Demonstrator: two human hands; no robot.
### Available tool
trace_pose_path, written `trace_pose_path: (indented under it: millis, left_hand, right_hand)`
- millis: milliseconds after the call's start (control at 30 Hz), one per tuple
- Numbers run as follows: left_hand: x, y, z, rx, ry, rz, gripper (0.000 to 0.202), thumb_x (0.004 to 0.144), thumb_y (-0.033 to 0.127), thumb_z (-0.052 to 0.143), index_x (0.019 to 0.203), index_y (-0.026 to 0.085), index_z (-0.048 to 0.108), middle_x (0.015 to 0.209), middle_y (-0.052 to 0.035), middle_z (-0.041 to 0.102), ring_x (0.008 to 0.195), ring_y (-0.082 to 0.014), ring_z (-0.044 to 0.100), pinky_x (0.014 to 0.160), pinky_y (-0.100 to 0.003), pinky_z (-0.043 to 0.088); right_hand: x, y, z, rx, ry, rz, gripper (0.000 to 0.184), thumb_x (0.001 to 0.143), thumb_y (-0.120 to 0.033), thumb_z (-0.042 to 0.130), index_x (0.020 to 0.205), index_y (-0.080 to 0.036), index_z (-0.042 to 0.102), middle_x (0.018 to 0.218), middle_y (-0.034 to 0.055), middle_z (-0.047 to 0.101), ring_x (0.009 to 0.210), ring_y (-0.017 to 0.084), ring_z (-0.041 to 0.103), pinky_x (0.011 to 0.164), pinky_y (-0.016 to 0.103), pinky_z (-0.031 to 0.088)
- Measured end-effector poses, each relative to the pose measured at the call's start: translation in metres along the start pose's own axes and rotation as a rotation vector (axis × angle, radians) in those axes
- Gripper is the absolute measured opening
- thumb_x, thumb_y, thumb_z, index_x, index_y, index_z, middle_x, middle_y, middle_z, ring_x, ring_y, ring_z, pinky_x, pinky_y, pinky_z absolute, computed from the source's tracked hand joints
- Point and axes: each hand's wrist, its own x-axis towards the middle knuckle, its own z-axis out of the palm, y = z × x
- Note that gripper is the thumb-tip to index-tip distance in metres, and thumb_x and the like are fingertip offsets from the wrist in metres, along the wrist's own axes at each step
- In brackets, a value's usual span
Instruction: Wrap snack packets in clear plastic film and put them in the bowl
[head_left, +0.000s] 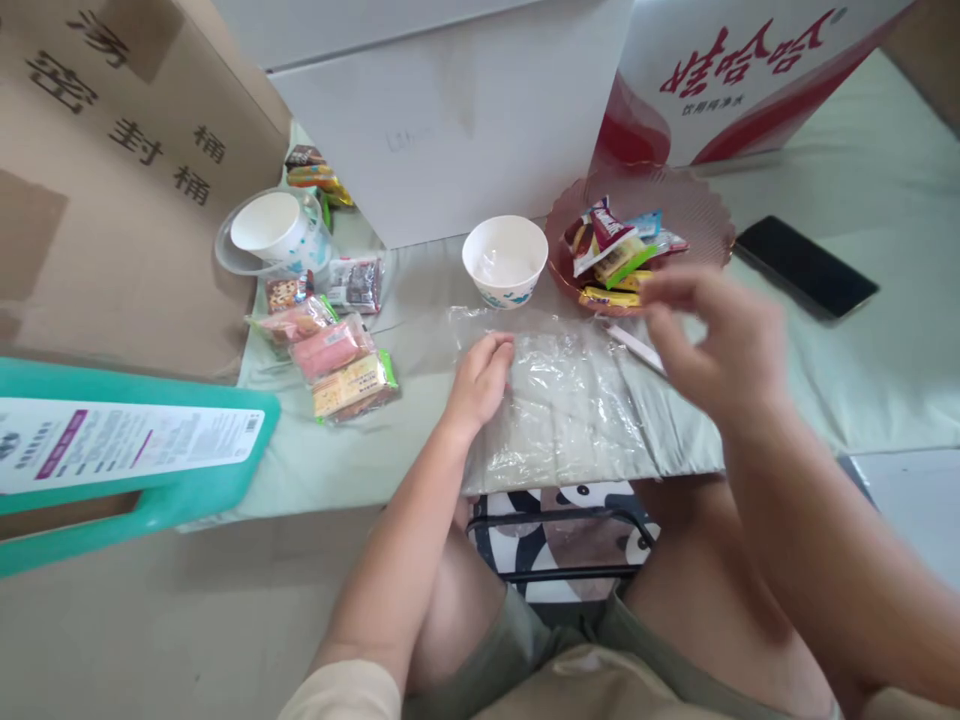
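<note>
My left hand [482,380] is closed at the left side of a flat, clear plastic bag [562,400] lying near the table's front edge. My right hand [716,340] is raised beside the near right rim of a pinkish ribbed plate [705,200]. Motion blurs its bent fingers, and whether anything is between them cannot be made out. Wrapped snacks [615,245] are heaped on the plate. A white paper bowl [505,262] with a blue pattern stands upright just beyond the bag. Partly behind my right hand lies a thin whitish strip [634,347].
Several wrapped snacks [334,350] lie at the left, near another paper bowl [274,230] with a clear plastic rim around it. Cardboard [135,250] and white boxes [450,130] stand behind. A black phone [806,265] lies right; a teal-handled object [217,480] juts in left.
</note>
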Motion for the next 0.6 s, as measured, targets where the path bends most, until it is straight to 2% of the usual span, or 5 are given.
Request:
trace_pose_path:
  millis: [133,300,433,500,600]
  left_hand:
    - [-0.001,0.004,-0.003,-0.065,-0.011,-0.059,0.033,0.096,0.038,0.048,0.118,0.022,0.066,0.121,-0.0076,0.071,0.108,-0.0202,0.069,0.058,-0.021,0.052]
    - [-0.002,-0.001,-0.009,0.067,0.049,-0.042,0.04,0.092,0.035,0.057,0.129,0.022,0.063,0.143,-0.0083,0.065,0.091,-0.0168,0.072,0.068,-0.026,0.057]
    - [0.002,-0.009,-0.018,0.104,0.133,-0.074,0.052,0.091,0.033,0.059,0.142,0.022,0.056,0.158,-0.0116,0.052,0.066,-0.0112,0.071,0.083,-0.036,0.062]
    - [0.005,-0.012,-0.022,0.103,0.159,-0.09,0.055,0.092,0.032,0.058,0.146,0.023,0.053,0.161,-0.0125,0.049,0.063,-0.0113,0.072,0.086,-0.038,0.063]
    - [0.006,-0.012,-0.026,0.194,0.162,-0.078,0.055,0.093,0.032,0.058,0.147,0.024,0.054,0.158,-0.0115,0.053,0.063,-0.0132,0.074,0.094,-0.042,0.062]
  right_hand:
    - [-0.067,0.006,0.005,0.066,-0.325,-0.234,0.028,0.094,-0.018,0.055,0.117,-0.02,0.07,0.119,0.0098,0.079,0.117,0.027,0.074,0.099,0.045,0.063]
    - [-0.095,0.02,0.018,-0.1,-0.541,-0.253,0.046,0.09,-0.013,0.05,0.132,-0.015,0.069,0.148,0.0158,0.063,0.141,0.038,0.057,0.11,0.056,0.055]
    - [-0.101,0.02,0.011,-0.218,-0.548,-0.217,0.047,0.09,-0.018,0.051,0.133,-0.011,0.068,0.15,0.0245,0.058,0.136,0.043,0.06,0.102,0.062,0.057]
    - [-0.099,0.017,0.006,-0.225,-0.517,-0.21,0.042,0.092,-0.022,0.051,0.127,-0.011,0.071,0.145,0.0238,0.062,0.129,0.042,0.065,0.099,0.062,0.059]
    - [-0.084,0.01,0.008,-0.168,-0.367,-0.129,0.035,0.096,-0.026,0.051,0.121,-0.013,0.073,0.135,0.0187,0.07,0.122,0.036,0.07,0.104,0.056,0.058]
